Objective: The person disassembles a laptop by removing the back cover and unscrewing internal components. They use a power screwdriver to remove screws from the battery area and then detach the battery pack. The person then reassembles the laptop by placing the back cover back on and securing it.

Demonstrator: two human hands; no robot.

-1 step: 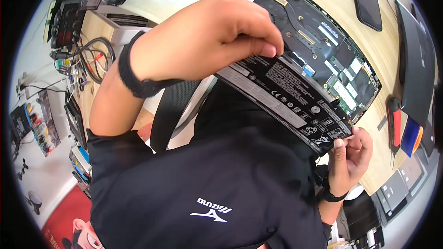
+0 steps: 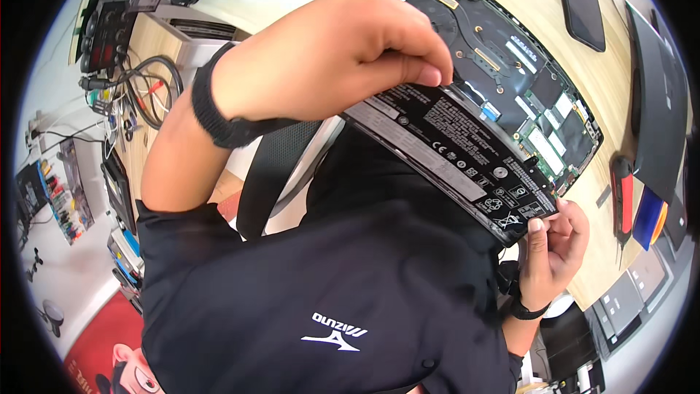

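Observation:
A flat black laptop battery (image 2: 456,149) with printed labels hangs tilted between my hands. At its upper edge my left hand (image 2: 357,58) pinches it between thumb and bent fingers, hiding its far left end. My right hand (image 2: 550,248) grips the opposite lower corner, thumb on the labelled face. Just beyond the battery lies a laptop base (image 2: 510,66) with its inside exposed: fan, heat pipe, green circuit boards and a blue-tabbed cable show. The battery covers the base's near side.
Right of the laptop base lie a red and black screwdriver (image 2: 622,193), a blue and orange pouch-like thing (image 2: 649,219) and a dark laptop panel (image 2: 660,95). A black phone-like slab (image 2: 578,4) rests at the far right. Coiled cables (image 2: 149,91) sit at left.
My left hand and the upper edge of the battery have shifted very slightly to the right. Both hands keep their hold.

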